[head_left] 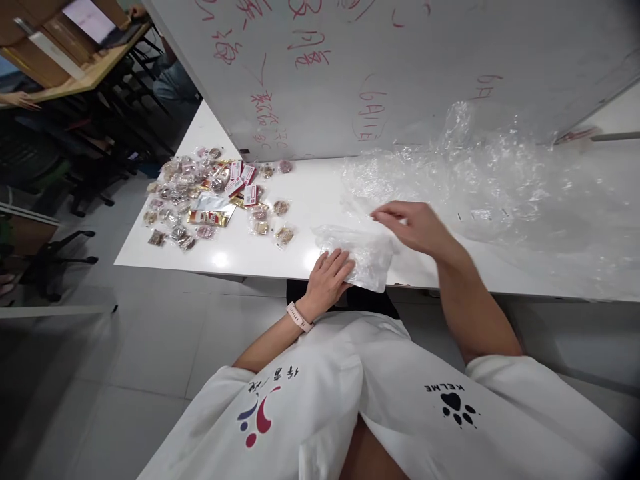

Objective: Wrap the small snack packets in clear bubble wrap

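A folded bundle of clear plastic wrap point(367, 257) lies at the front edge of the white table. My left hand point(327, 281) rests on its left side, fingers stretched out over the plastic; a pale pink band is on that wrist. Just above the bundle, my right hand point(413, 227) is closed in a pinch, its fingertips close to thin clear film. Whether anything is between those fingertips is too small to tell. A large heap of crumpled clear plastic packaging point(480, 187) spreads behind and right of my right hand.
Small wrapped snacks point(177, 180) and gold-and-red sachets point(207, 217) are piled at the left end of the table point(305, 193). A whiteboard point(320, 93) with red writing stands behind. At far left, another person's hand point(20, 100) rests on a wooden desk point(93, 79).
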A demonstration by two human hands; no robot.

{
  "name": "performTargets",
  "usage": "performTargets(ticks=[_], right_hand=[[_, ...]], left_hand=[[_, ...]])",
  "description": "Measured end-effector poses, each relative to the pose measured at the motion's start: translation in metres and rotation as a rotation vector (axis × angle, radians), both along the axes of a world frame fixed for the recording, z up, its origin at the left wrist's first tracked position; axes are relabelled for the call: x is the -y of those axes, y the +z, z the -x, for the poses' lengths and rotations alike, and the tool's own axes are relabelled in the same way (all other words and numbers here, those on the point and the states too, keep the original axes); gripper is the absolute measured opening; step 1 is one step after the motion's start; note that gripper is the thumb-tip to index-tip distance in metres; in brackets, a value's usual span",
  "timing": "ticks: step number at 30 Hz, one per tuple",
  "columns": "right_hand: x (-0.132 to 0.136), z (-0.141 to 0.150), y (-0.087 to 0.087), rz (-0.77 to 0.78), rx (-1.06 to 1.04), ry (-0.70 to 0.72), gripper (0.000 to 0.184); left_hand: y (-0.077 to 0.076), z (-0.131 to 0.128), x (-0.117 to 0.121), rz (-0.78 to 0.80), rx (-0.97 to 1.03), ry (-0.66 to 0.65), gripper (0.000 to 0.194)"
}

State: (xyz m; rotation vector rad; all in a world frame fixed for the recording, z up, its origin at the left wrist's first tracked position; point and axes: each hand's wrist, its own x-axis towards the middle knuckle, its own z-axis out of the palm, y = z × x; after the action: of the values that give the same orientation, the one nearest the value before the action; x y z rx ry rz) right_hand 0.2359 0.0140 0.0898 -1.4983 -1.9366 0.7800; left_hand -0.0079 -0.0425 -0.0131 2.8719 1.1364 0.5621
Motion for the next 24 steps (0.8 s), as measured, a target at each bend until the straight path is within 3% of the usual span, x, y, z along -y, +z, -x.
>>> performTargets(ticks=[5, 8, 12, 17, 20, 24], right_hand=[[-0.054, 0.048, -0.041, 0.279, 0.241, 0.341, 0.041], [-0.074, 0.053, -0.041, 0.351, 0.247, 0.462, 0.03], [-0.092, 0.029, -0.021, 0.344, 0.118, 0.359, 0.028], [-0.091, 0.01, -0.011, 0.249, 0.29, 0.185, 0.021], [-0.086, 0.002, -0.007, 0.051, 0.35, -0.013, 0.019], [-0.063, -0.023, 0.017, -0.283, 0.169, -0.257, 0.021]], left_hand=[[0.001, -0.003, 0.007, -0.036, 0.005, 0.014, 0.032], [-0.001, -0.002, 0.009, -0.036, 0.017, 0.018, 0.031], [-0.007, -0.002, 0.009, -0.027, 0.025, -0.004, 0.036], [-0.009, -0.005, 0.005, -0.058, 0.024, -0.028, 0.034], [-0.004, -0.007, 0.001, -0.077, 0.017, -0.053, 0.032], [0.008, -0.009, -0.013, -0.039, 0.01, -0.073, 0.023]])
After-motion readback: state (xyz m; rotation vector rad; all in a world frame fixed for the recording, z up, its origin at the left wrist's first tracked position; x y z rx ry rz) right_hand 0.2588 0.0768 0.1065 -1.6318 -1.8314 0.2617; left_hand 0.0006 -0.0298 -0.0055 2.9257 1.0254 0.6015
